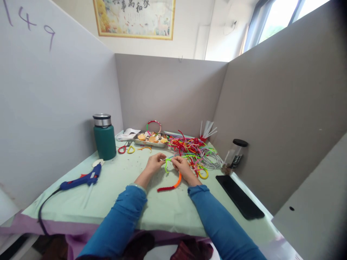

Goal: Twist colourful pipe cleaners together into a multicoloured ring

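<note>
Both hands meet above the middle of the table. My left hand (155, 163) pinches one end of a bright green pipe cleaner (167, 165), and my right hand (182, 166) pinches it a short way to the right. A green end hangs down between them. Below my right hand a curved red-and-orange pipe cleaner strip (177, 181) shows; whether it is joined to the green one I cannot tell. Just beyond my right hand lies a tangled heap of coloured pipe cleaners (187, 146), with a yellow ring (203, 173) at its near edge.
At left stand a green flask (105, 139) and a blue glue gun (81, 180) with its cord. Scissors (126, 148) lie near a metal tray (150, 143) of small pieces. Rightward are a black phone (240, 196), a clear bottle (235, 155) and white glue sticks (207, 130). Partitions enclose the table.
</note>
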The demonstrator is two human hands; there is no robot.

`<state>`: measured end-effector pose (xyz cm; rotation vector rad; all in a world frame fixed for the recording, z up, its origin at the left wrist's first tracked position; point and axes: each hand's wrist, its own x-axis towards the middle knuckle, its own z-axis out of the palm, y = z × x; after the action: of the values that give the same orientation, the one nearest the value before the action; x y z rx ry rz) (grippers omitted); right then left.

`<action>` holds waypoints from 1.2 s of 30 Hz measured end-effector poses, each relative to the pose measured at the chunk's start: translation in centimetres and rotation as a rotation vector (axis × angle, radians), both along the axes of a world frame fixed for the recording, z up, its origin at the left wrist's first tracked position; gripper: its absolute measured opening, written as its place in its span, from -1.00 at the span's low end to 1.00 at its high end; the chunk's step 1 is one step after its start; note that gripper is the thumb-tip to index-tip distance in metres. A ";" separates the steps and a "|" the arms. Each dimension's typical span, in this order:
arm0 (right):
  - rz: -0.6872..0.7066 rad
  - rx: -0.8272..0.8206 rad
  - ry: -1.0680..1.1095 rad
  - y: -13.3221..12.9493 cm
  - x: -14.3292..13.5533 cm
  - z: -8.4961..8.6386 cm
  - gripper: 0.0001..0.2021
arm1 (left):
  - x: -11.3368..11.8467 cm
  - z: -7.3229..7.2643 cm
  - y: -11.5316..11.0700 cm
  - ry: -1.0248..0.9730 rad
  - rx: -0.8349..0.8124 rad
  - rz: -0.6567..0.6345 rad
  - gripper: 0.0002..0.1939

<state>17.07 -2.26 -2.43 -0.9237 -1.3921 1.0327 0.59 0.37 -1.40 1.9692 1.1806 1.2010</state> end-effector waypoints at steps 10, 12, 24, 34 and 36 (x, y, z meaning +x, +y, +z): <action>0.015 0.033 -0.018 0.4 0.2 -0.6 -0.72 | -0.2 0.0 -0.4 0.238 0.194 0.112 -0.84; 0.017 0.041 -0.018 0.4 0.2 -0.7 -0.71 | -0.2 -0.1 -0.4 0.220 0.192 0.112 -0.84; -0.011 0.039 -0.059 0.0 0.1 -0.1 -0.68 | -0.1 0.3 -0.6 0.142 0.159 0.090 -0.85; -0.055 0.058 -0.071 0.3 0.1 -0.5 -0.76 | -0.1 0.5 -0.7 0.145 0.082 0.050 -0.77; -0.040 0.060 -0.080 0.3 0.1 -0.5 -0.76 | 0.0 0.7 -0.8 0.112 0.001 0.047 -0.73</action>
<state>17.19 -1.94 -2.96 -0.9535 -1.4570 0.9274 0.54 -0.47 -0.74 2.0428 1.2885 1.1264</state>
